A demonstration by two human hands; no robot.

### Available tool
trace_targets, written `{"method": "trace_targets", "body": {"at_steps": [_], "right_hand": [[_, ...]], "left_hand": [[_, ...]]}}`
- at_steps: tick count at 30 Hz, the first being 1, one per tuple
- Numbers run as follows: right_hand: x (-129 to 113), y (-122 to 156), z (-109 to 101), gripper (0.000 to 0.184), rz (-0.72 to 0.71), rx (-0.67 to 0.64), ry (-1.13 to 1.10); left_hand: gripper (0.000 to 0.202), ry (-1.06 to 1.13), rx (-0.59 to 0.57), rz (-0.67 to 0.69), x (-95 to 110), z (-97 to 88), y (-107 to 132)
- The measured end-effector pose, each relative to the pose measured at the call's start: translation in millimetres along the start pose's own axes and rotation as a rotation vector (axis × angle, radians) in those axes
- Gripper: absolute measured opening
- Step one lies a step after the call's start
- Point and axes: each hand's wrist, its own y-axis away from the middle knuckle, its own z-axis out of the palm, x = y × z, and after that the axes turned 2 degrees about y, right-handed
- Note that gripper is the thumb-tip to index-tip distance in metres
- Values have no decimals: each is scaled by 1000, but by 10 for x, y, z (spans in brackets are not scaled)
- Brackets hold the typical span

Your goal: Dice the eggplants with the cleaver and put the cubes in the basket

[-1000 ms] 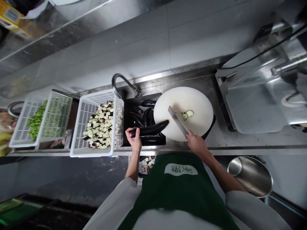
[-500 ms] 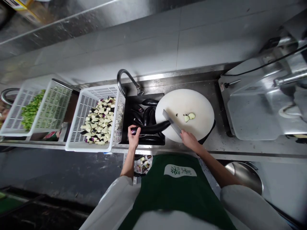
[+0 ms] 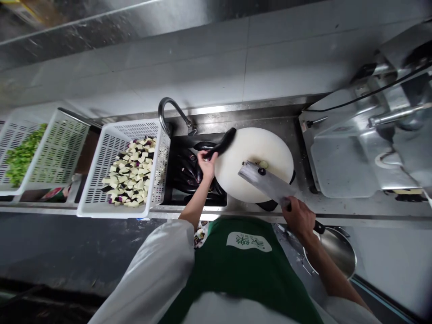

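Observation:
My left hand [image 3: 207,164] is closed around one end of a dark eggplant [image 3: 223,144], raised over the sink's right side; its far end tilts up beside the round white cutting board [image 3: 256,139]. My right hand [image 3: 299,218] grips the handle of a cleaver [image 3: 263,181], whose broad blade lies over the board's lower part. Small cut eggplant ends [image 3: 263,164] sit at the blade's upper edge, one dark piece on or against the blade. More whole eggplants [image 3: 186,167] lie in the sink, left of and below my left hand.
A white perforated basket [image 3: 88,193] of eggplant chunks stands left of the sink, under a curved faucet [image 3: 173,102]. Farther left is another basket [image 3: 37,173] with chopped greens. Metal equipment [image 3: 347,162] stands on the right. A steel pot [image 3: 340,252] is below the counter edge.
My left hand has lifted the eggplant up and away from the blade, turning its far end upward. My right hand has moved the cleaver right, its blade now over the cut ends.

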Motion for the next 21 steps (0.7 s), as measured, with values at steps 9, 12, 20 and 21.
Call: {"method": "trace_targets", "body": {"at_steps": [9,12,20,21], "right_hand": [[361,645,150,31,317,-74,6],[363,761,181,33,378,-98,24],[248,570,192,24,166,-113,10],[231,520,187,24,139,-112,15]], "left_hand": [[28,-504,-744,381,-387,137,224],[25,-573,-846,424,-342,72,269],[49,-591,-1407,789,168,696,1305],[56,-627,-1464,809,161,754,1422]]}}
